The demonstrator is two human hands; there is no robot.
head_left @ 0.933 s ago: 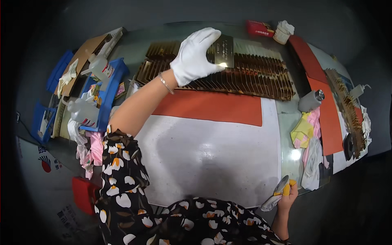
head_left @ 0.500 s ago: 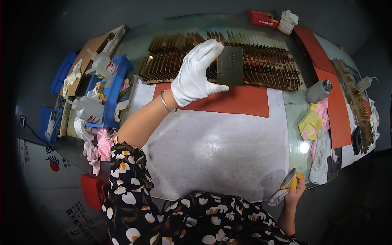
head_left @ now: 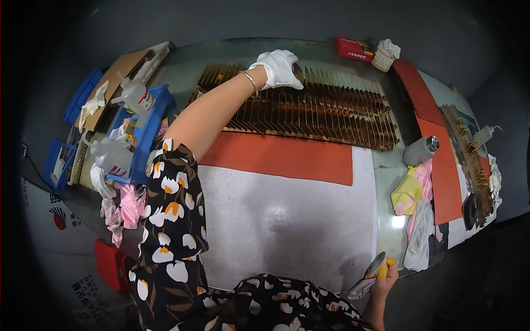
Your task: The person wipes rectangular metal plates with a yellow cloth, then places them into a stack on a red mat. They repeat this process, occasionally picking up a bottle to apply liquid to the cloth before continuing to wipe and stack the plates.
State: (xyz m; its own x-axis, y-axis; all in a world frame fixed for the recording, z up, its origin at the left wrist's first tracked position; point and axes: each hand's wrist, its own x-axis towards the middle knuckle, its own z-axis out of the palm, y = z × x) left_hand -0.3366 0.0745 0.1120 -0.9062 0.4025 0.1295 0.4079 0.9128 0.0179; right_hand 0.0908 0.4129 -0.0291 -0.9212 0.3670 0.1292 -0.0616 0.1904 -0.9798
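Observation:
My left hand, in a white glove, reaches over the back row of a rack filled with thin, brownish metal plates standing on edge. Between its thumb and fingers a dark rectangular plate shows nearly edge-on, among the standing ones. The glove hides part of that row. At the lower right, near the table's front edge, my right hand wears yellow finger covers. Its fingers close on a grey-white cloth with a rounded grey part at the top.
An orange-red mat lies before the rack on a white sheet. At left, a blue tray carries squeeze bottles. To the right stand a grey bottle, crumpled cloths and another plate rack. A red box sits far back.
My left hand has carried the dark plate away from me into the back row, turning it from face-on to nearly edge-on. The view has shifted slightly; my right hand keeps its cloth.

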